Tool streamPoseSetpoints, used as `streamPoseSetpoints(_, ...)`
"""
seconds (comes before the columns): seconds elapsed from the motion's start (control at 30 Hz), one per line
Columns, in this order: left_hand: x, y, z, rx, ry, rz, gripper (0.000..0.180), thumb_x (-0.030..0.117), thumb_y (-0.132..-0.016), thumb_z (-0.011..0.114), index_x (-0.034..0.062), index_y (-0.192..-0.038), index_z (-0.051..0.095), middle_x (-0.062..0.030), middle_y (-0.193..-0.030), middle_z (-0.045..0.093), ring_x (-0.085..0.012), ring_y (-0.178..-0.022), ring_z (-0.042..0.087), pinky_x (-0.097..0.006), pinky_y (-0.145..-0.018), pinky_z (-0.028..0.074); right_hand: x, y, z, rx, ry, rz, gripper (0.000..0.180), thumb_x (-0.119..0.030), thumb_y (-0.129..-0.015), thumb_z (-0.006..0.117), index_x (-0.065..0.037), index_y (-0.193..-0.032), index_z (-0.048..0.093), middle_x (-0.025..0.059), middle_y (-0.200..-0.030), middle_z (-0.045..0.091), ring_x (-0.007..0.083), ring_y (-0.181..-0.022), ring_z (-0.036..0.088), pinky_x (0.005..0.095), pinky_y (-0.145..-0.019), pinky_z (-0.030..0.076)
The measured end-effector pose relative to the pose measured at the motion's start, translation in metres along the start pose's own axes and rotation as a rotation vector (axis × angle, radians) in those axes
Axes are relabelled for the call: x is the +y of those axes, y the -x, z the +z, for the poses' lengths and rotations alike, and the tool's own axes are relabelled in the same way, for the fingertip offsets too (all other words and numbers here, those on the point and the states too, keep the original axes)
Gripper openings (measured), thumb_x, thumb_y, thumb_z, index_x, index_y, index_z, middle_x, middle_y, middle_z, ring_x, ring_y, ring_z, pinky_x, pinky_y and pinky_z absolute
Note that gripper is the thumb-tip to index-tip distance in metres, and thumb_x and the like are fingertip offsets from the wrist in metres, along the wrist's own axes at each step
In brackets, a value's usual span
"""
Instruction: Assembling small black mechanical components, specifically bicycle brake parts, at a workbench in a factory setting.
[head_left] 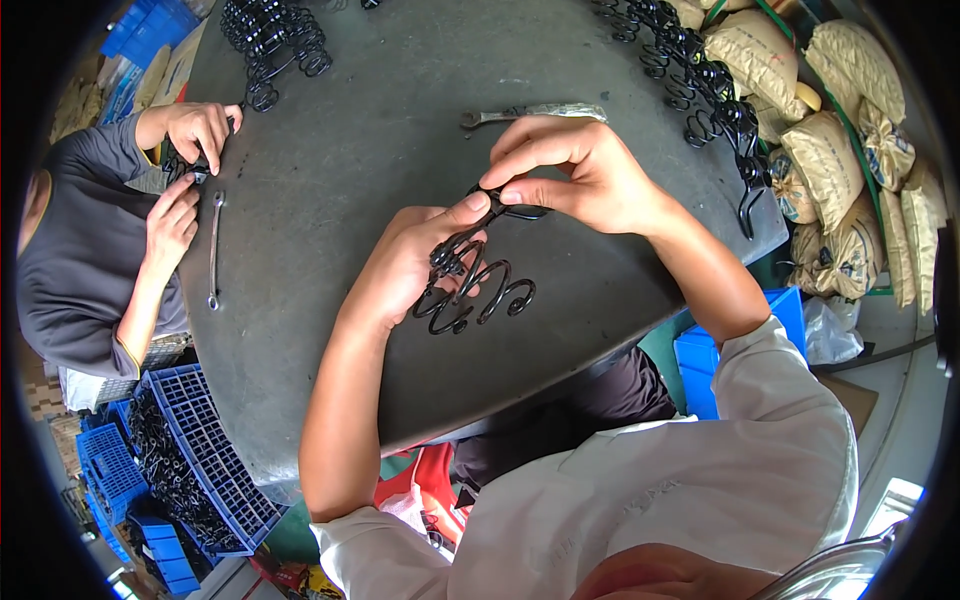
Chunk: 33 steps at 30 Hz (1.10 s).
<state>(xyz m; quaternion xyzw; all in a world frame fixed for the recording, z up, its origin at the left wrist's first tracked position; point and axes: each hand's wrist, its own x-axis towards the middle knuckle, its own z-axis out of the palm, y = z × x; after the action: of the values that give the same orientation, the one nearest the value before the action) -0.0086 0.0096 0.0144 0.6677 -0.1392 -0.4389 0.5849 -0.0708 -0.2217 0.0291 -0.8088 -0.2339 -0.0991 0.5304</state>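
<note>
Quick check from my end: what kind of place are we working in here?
Probably a small workshop for hand assembly: black wire springs on a grey worktable, a wrench beside them, blue crates of parts, and a co-worker's hands doing similar work.

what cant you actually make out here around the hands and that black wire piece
- Head view: where the left hand grips the black wire piece is hidden by its fingers.
- What the right hand pinches at the top of the piece is too small and covered by the fingertips.
- The co-worker's hands cover the part they hold.
- The blue crate holds dark pieces too small to tell apart.
</note>
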Motion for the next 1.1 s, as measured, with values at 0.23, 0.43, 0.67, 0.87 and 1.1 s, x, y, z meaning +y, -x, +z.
streamPoseSetpoints(0.23,-0.0013,0.0010,-0.0019,0.003,0.038,-0.029,0.062,0.060,-0.095,0.067,-0.0012,-0.087,0.066,-0.0066,-0.065,0.064,-0.0164,-0.055,0.067,-0.025,-0.050,0.046,-0.0019,0.0010,0.0042,0.024,-0.047,0.180,0.014,0.000,-0.087,0.080,-0.002,-0.101,0.079,0.0075,-0.099,0.072,0.0158,-0.090,0.068,0.0298,-0.080,0.055)
streamPoseSetpoints(0.43,-0.0030,-0.0013,-0.0017,0.016,0.018,-0.037,0.059,0.056,-0.096,0.065,-0.0027,-0.095,0.069,-0.0143,-0.068,0.069,-0.0181,-0.052,0.066,-0.025,-0.051,0.048,-0.0017,0.0020,0.0045,0.022,0.048,0.034,0.017,0.000,-0.088,0.078,-0.001,-0.104,0.077,0.0082,-0.099,0.071,0.0185,-0.091,0.068,0.0314,-0.081,0.055)
streamPoseSetpoints(0.67,-0.0024,-0.0008,-0.0013,0.023,0.020,-0.033,0.059,0.056,-0.096,0.065,-0.0022,-0.094,0.068,-0.0143,-0.068,0.069,-0.0180,-0.052,0.066,-0.024,-0.050,0.047,-0.0021,-0.0002,0.0001,-0.016,0.154,-0.099,0.018,0.001,-0.090,0.074,-0.001,-0.108,0.076,0.0097,-0.102,0.069,0.0219,-0.093,0.067,0.0346,-0.083,0.054)
streamPoseSetpoints(0.87,0.0001,0.0008,-0.0001,0.013,0.014,-0.021,0.061,0.058,-0.095,0.066,-0.0023,-0.092,0.067,-0.0110,-0.066,0.067,-0.0167,-0.054,0.066,-0.024,-0.050,0.046,-0.0015,-0.0001,-0.0005,-0.012,0.052,-0.022,0.020,0.003,-0.089,0.075,-0.003,-0.107,0.077,0.0084,-0.103,0.070,0.0200,-0.092,0.067,0.0336,-0.084,0.053)
streamPoseSetpoints(1.1,-0.0025,-0.0011,-0.0029,-0.009,0.019,-0.023,0.067,0.063,-0.093,0.068,-0.0034,-0.092,0.066,-0.0083,-0.066,0.066,-0.0161,-0.056,0.067,-0.024,-0.052,0.047,0.0002,0.0002,0.0021,-0.010,-0.201,0.261,0.014,0.003,-0.087,0.079,-0.001,-0.101,0.077,0.0059,-0.098,0.070,0.0142,-0.091,0.066,0.0293,-0.082,0.054)
